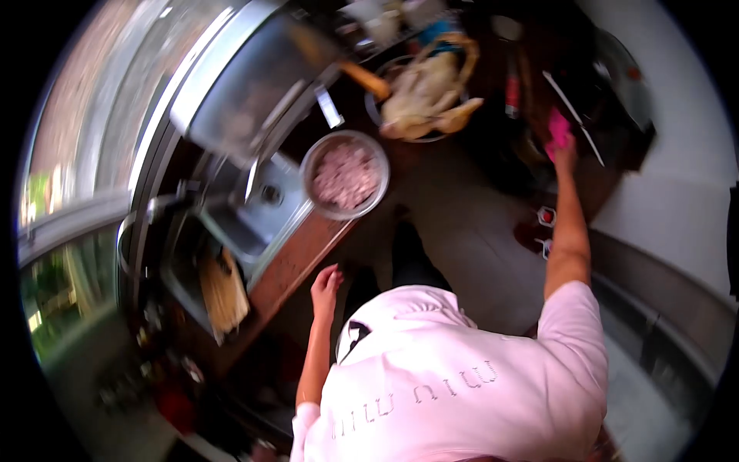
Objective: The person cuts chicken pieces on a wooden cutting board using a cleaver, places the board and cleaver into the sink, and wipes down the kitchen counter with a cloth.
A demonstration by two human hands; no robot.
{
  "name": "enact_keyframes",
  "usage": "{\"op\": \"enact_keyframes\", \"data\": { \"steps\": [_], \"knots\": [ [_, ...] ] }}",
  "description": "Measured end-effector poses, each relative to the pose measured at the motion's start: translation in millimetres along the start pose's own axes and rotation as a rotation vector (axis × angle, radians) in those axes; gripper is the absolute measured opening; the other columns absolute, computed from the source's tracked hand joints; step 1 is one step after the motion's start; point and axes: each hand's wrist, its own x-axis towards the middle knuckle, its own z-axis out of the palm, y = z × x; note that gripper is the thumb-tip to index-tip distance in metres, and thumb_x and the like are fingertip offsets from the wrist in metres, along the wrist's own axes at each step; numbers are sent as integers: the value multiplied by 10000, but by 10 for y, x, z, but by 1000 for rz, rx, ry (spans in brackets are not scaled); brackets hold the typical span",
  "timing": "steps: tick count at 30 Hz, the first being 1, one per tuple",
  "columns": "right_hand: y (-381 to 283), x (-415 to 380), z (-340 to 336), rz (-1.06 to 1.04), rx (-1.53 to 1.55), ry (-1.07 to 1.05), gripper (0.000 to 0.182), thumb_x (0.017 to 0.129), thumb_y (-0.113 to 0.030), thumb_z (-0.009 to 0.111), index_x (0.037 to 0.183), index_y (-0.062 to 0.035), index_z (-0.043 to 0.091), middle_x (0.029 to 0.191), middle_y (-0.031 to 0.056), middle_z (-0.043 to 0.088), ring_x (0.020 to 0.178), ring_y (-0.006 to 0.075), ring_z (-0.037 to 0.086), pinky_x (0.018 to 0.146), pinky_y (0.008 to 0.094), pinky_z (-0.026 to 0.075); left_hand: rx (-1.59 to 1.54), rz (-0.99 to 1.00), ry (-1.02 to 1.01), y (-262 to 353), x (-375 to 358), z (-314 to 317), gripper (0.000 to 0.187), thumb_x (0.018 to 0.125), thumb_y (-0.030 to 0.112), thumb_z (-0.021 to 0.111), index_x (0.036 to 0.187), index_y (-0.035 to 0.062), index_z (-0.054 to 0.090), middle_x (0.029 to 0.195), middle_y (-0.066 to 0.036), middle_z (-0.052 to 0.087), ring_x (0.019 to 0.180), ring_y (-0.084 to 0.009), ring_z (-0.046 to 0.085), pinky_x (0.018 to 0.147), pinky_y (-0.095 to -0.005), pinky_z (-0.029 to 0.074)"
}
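My right hand (565,152) reaches out over the dark counter at the right and is closed on a bright pink cloth (559,127). Just beyond the cloth lies a long thin knife-like blade (573,108). My left hand (327,282) hangs near the edge of the brown counter (296,258), its fingers loosely bent and holding nothing that I can see. Ahead of that hand, a metal bowl (309,189) of pinkish chopped meat (346,174) stands by the sink. Farther off, a whole plucked chicken (427,92) lies in a round basin.
A metal sink (269,192) is set into the counter at the left, with a wooden board (223,296) near it. A window (85,177) runs along the left side. An orange handle (363,79) lies by the chicken. A red-handled tool (512,96) rests at the upper right.
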Motion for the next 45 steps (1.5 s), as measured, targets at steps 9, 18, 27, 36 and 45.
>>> {"op": "enact_keyframes", "data": {
  "steps": [9,18,27,36,45],
  "knots": [
    [-941,-2237,245,7,537,-617,306,815,-59,552,1111,-55,472,999,41,516,914,173,517,835,310,436,-149,159,113,-566,-266,-291,239,935,120,513,1128,0,588,965,-63,626,860,-116,589,778,-239,480],
    [-3528,-4793,658,-726,621,-920,363,733,-19,562,1091,-46,509,994,102,558,938,224,553,850,313,438,-360,273,409,-1807,-888,-1432,216,910,56,492,1078,1,614,919,-68,640,823,-115,606,736,-244,508],
    [-4944,-6838,1403,-1487,336,-1002,378,684,-11,619,1045,-33,508,1065,194,547,981,401,502,859,453,431,-639,151,867,-3202,-1856,-2393,210,920,134,499,1079,71,620,898,-18,640,741,-67,584,620,-188,434],
    [-6392,-9100,1930,-2207,155,-848,557,805,-140,507,1350,-229,439,1397,107,397,1262,307,383,1005,434,335,-954,50,1054,-3578,-2064,-2679,195,937,104,490,1081,34,603,891,-39,618,742,-85,580,682,-210,462],
    [-7580,-10806,2666,-2436,209,-1001,484,828,-420,550,1273,-234,516,1433,112,348,1312,283,337,1109,425,211,-1011,-153,1134,-3277,-2198,-3311,222,946,144,481,1113,52,596,931,-22,625,785,-82,586,678,-211,448]
  ]
}}
